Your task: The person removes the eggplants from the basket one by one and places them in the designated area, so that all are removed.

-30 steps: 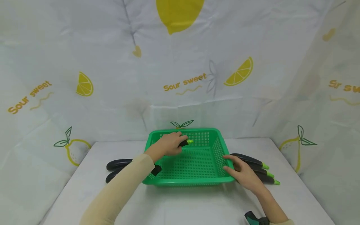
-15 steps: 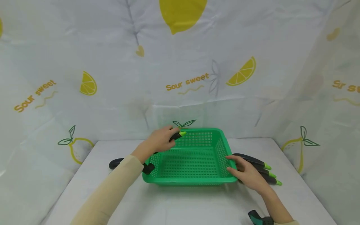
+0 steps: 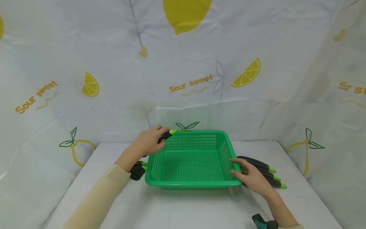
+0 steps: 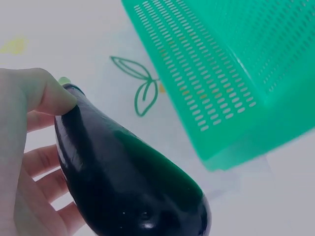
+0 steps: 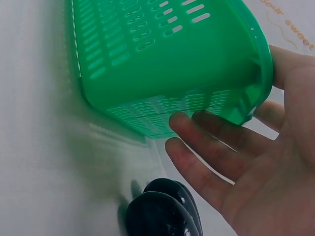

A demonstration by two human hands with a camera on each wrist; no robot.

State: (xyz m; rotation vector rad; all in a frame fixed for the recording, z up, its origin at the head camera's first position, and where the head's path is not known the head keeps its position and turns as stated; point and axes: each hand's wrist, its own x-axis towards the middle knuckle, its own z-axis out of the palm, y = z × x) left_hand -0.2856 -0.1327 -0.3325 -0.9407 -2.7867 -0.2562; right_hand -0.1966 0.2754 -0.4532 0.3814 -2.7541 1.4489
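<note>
My left hand [image 3: 145,141] grips a dark purple eggplant [image 4: 128,167] by its stem end, just outside the far left corner of a green plastic basket [image 3: 197,183]. The thumb lies across the neck in the left wrist view, and the eggplant's body hangs clear of the basket wall. With thumb and fingers round the right rim, my right hand [image 3: 251,178] holds the basket. In the right wrist view its other fingers reach along the outer wall. The basket has nothing inside. Left of it, green eggplant stems [image 3: 144,163] show beyond my left wrist.
Several eggplants [image 3: 254,162] lie close together right of the basket, partly behind my right hand. A white cloth with lemon prints [image 3: 125,105] covers the back and sides. Dark camera mounts [image 3: 137,172] sit on my wrists.
My left hand has carried the eggplant from over the basket leftward to its far left corner. My right hand stays on the rim. The head view has shifted slightly.
</note>
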